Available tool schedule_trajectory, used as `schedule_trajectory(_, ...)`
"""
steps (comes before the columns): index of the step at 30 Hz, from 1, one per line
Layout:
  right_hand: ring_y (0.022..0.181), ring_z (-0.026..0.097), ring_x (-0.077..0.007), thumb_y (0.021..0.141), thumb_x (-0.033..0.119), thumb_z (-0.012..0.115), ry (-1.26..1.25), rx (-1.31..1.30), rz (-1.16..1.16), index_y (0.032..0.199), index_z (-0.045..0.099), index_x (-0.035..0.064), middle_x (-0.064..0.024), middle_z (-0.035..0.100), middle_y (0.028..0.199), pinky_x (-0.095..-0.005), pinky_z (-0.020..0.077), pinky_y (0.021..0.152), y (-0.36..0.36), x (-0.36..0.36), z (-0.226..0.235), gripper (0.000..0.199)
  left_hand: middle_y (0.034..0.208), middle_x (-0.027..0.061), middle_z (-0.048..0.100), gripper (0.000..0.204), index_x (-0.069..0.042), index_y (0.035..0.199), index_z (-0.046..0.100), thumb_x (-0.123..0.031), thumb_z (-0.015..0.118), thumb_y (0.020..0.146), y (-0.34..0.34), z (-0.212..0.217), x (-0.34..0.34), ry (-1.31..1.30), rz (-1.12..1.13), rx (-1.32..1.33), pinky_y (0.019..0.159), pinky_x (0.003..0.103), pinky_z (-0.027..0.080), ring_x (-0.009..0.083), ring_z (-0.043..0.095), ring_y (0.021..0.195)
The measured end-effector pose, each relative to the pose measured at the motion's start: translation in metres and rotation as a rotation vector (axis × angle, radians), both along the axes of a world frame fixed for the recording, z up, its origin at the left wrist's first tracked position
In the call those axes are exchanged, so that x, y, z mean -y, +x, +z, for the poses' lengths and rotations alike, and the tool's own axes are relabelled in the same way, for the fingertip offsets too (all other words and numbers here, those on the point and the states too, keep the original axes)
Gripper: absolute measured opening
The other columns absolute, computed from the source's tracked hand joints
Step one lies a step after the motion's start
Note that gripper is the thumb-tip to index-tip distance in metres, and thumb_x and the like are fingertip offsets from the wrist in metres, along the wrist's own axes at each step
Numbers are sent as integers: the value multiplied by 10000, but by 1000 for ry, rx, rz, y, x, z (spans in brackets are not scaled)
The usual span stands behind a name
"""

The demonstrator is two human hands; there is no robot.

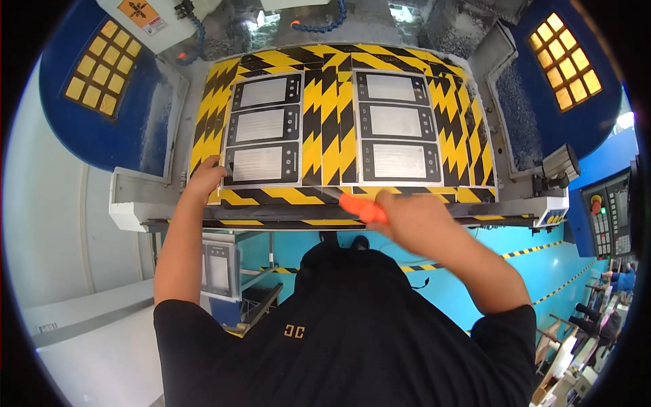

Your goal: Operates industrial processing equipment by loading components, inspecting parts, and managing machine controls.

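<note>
My right hand (413, 220) is wrapped round an orange-handled tool (363, 207). Its thin grey blade points left, reaching the lower right corner of the left panel sheet (298, 180). That sheet carries three black-framed panels with pale rectangular middles, one above another. At its lower left corner, my left hand (207, 178) has its fingers closed on the edge, beside the nearest panel (261, 164); the fingertips are partly hidden. A matching right panel sheet (400, 184) lies apart from both hands.
Both sheets lie on a machine bed (329, 136) covered in yellow-and-black striped tape. Blue machine doors (102, 139) with yellow windows flank it. Blue coolant hoses (325, 26) hang at the back. A control panel (610, 214) stands right. More panels (220, 268) sit on a rack below.
</note>
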State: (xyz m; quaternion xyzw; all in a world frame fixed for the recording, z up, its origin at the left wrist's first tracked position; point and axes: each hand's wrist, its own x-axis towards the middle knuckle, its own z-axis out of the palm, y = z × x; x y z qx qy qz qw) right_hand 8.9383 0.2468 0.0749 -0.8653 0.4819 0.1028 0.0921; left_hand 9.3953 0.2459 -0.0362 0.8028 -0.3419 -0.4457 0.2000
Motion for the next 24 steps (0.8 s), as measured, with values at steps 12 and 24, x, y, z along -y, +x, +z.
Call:
schedule_trajectory(12,748,639,-397,894,382,574,-117,-22,-579,1030,511,41,-192,657,774,-476,499,648,-92,19,-11,372,1302,205,512,600,36,1355,405,-147,613,823,12,-16,5,-24,-116,-26,977,326,384,268,505,1182)
schedule_trajectory(24,659,633,-330,822,357,664,106,-3,-376,947,513,62,-135,615,667,-441,486,585,-161,-81,56,355,1432,204,390,559,-7,1367,408,-131,600,857,-86,-3,-24,-208,-218,-104,1076,349,288,287,340,1357)
